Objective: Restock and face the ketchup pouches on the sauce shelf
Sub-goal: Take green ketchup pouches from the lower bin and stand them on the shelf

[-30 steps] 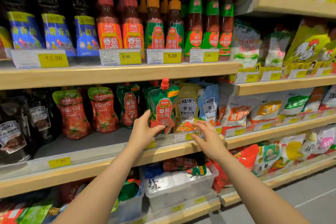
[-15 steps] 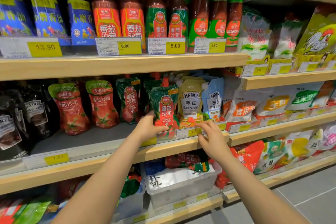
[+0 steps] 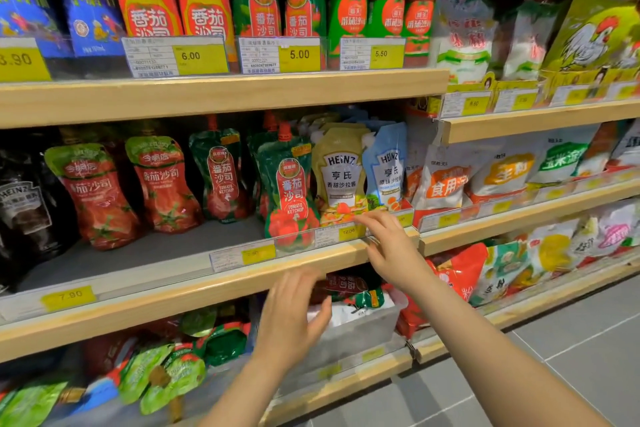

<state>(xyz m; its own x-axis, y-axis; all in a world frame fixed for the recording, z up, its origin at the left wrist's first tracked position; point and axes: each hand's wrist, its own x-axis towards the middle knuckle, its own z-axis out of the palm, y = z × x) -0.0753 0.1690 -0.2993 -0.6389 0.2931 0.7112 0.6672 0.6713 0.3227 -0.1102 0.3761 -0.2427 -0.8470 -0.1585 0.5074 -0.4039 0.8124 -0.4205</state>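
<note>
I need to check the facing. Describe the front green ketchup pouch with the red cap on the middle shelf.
The green ketchup pouch is a glossy, flexible stand-up pack with a red screw cap, a red oval label reading TOMATO KETCHUP and printed tomatoes at its base. It stands upright, label forward, at the shelf's front edge behind the clear price rail, against the yellow Heinz pouch. Neither hand touches it.

Wooden sauce shelf (image 3: 207,291) with clear price rail; upright on it, left of the right-hand fingertips (image 3: 363,218): green ketchup pouch (image 3: 289,191) at front edge, red pouches (image 3: 131,184) farther left, set back. Directly behind fingertips: Heinz pouches (image 3: 360,170).
</note>
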